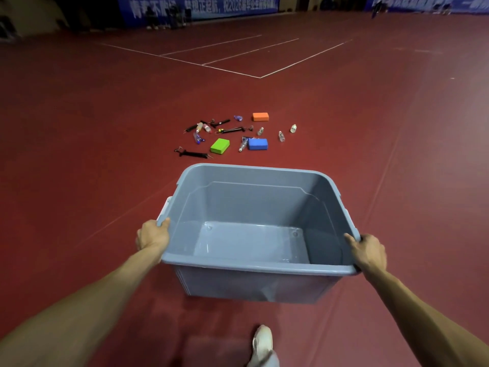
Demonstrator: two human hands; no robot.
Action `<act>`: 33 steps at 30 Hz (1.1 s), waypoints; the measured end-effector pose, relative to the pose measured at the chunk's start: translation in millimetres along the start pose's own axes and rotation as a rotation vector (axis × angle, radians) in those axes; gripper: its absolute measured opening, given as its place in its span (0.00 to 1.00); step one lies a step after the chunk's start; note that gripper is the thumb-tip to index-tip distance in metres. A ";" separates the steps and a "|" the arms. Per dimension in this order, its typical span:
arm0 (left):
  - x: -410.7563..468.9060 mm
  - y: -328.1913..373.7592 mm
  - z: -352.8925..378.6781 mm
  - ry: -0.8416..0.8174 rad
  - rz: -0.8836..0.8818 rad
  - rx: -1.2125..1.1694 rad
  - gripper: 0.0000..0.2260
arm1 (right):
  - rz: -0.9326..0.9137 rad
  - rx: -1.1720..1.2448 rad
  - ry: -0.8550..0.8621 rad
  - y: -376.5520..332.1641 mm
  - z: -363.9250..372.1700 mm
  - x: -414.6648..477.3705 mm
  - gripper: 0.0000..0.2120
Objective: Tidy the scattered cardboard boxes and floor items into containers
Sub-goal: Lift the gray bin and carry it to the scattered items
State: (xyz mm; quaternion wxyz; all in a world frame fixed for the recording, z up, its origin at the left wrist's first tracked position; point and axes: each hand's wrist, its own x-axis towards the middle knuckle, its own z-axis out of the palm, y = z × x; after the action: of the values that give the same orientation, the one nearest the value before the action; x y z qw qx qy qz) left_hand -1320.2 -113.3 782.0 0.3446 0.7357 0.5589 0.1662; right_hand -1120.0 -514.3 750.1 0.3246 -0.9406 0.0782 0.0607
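I hold an empty grey plastic bin (254, 267) above the floor in front of me. My left hand (152, 235) grips its left rim and my right hand (366, 250) grips its right rim. Beyond the bin, items lie scattered on the red floor: a green block (220, 145), a blue block (257, 144), an orange block (260, 116), several small plastic bottles (281, 136), and black elongated tools (191, 153). No cardboard boxes show.
The red sports floor (79, 154) stretches all around, with white court lines (260, 77) farther back. Blue banners (198, 6) hang on the far wall, with people standing below them. My white shoe (262, 339) shows under the bin.
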 end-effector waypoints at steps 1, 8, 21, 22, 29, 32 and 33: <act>18.2 14.2 12.0 0.003 -0.010 0.004 0.18 | 0.005 0.006 -0.010 -12.4 9.8 23.8 0.18; 144.8 114.8 76.0 0.020 -0.043 0.025 0.18 | 0.019 0.003 -0.087 -112.4 56.9 178.5 0.19; 403.5 241.4 193.2 0.006 -0.116 -0.126 0.17 | 0.004 -0.021 -0.058 -296.5 163.0 407.3 0.18; 425.5 253.5 198.8 0.003 -0.115 -0.118 0.17 | 0.013 -0.030 -0.055 -313.2 171.2 422.6 0.18; 558.7 335.4 250.6 -0.035 -0.124 -0.104 0.17 | 0.023 -0.043 -0.057 -408.5 214.5 531.1 0.16; 601.8 372.3 283.8 -0.059 -0.128 -0.074 0.17 | 0.057 -0.035 -0.050 -436.1 229.3 585.1 0.16; 616.3 384.2 297.2 -0.064 -0.129 -0.065 0.17 | 0.064 -0.028 -0.046 -444.8 235.0 605.2 0.16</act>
State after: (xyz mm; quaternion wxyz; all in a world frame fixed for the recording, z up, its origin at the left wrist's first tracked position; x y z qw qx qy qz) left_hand -663.9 315.6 751.2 0.3960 0.6917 0.5880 0.1380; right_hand -458.5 -88.2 734.0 0.3110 -0.9405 0.1000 0.0937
